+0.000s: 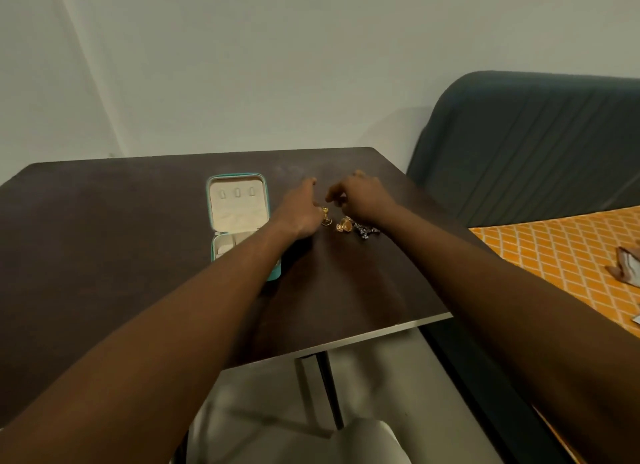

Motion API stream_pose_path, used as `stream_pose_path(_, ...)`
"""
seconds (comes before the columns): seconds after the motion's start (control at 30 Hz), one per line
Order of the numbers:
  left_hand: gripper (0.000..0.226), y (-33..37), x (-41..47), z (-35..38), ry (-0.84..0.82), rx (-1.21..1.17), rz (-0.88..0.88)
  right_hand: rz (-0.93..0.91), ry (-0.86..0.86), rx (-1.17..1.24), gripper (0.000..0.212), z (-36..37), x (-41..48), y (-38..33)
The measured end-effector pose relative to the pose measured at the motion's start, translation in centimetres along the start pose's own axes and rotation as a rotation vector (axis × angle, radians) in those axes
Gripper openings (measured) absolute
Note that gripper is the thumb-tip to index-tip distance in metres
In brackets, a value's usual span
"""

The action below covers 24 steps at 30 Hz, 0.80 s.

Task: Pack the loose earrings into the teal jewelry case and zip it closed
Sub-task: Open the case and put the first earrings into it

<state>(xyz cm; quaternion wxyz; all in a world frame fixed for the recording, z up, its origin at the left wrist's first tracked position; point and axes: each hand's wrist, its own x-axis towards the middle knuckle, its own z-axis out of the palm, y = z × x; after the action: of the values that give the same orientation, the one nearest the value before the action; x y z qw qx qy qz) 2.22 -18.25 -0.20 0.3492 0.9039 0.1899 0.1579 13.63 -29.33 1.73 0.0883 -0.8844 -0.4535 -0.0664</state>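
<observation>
A: From the head camera, where is the case?

B: The teal jewelry case [239, 218] lies open on the dark table [104, 238], left of the middle. Its cream lid stands away from the person, with three small loops in a row near the top. The near half, with its compartments, is partly hidden under the left forearm.

A: And the earrings?

B: They lie loose on the table just right of the case. A gold earring [326, 217] sits right by the left hand, a second, rounder gold earring [344, 226] lies a little to the right of it, and a dark sparkly earring [364, 229] lies beside that, below the right hand. None of them is in the case.

A: What is the left hand doing?

B: The left hand [300, 210] reaches over the case's right edge with the fingers stretched forward and loosely spread. The first gold piece is at its thumb side, touching or nearly so. I cannot tell whether it has a hold on it.

A: The right hand?

B: The right hand [360, 197] hovers over the pile, wrist bent, fingers curled down with the thumb and forefinger drawn close together. Whether something small is pinched between them is too small to make out.

A: Anything else around?

B: A dark green sofa [526, 145] stands to the right of the table, and an orange patterned cloth [561, 252] with white diamond lines lies in front of it. A pale wall [277, 65] is behind.
</observation>
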Motion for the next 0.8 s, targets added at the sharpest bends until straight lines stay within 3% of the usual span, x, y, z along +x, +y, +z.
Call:
stream_pose_path(0.23, 0.073, -1.2, 1.6, 0.5, -0.019, 0.006, -0.028, -0.080, -0.105, -0.124, 0.025, 0.8, 1.9, -0.3)
stream_pose_path(0.43, 0.072, -1.0, 1.7, 0.5, -0.030, -0.003, -0.020, -0.050, -0.123, -0.062, 0.020, 1.1, 2.1, -0.1)
stream_pose_path(0.53, 0.073, -0.4, 1.0, 0.1, 0.016, -0.066, 0.002, -0.038, -0.099, 0.012, 0.015, 0.1, 1.6, -0.4)
stream_pose_path(0.67, 0.067, 0.9, -0.5, -1.1, 0.065, -0.134, 0.054, 0.006, -0.111, 0.191, 0.029, -1.8, 1.0, -0.7)
stream_pose_path(0.8, 0.056, 0.9, -1.9, -3.1, 0.097, -0.090, 0.099, 0.031, -0.130, 0.477, 0.019, -3.0, -0.3, -1.8)
